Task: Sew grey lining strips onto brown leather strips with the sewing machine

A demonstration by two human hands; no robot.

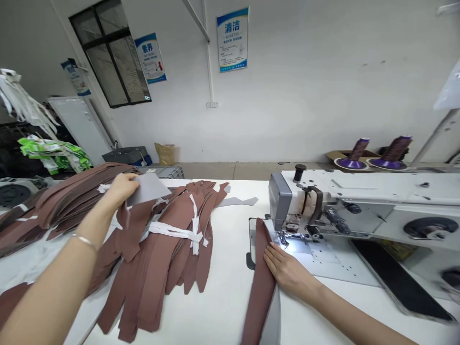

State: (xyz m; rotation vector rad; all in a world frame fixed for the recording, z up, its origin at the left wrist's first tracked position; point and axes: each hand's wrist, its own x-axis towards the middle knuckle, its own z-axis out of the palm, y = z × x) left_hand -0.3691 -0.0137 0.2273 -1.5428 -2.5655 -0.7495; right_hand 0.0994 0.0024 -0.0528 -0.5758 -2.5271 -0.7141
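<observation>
My left hand [124, 188] is closed at the left, above the piles of cut pieces. It pinches a brown fabric piece [138, 223] with a grey face [149, 187] turned up beside the fingers. Below it lies a bundle of brown cut pieces [154, 273] tied with white strips [176, 231]. My right hand [282, 268] rests with fingers extended along the edge of a long brown strip [260, 282], whose grey underside shows at the lower right. The strip's top end lies just left of the sewing machine's lit needle area [285, 238].
A sewing machine [362, 196] fills the right of the white table [223, 306]. On its bed lies a black phone-like slab [398, 278]. Two thread cones [359, 149] stand behind. A larger brown stack [82, 196] sits far left. One grey piece [239, 201] lies behind the bundle.
</observation>
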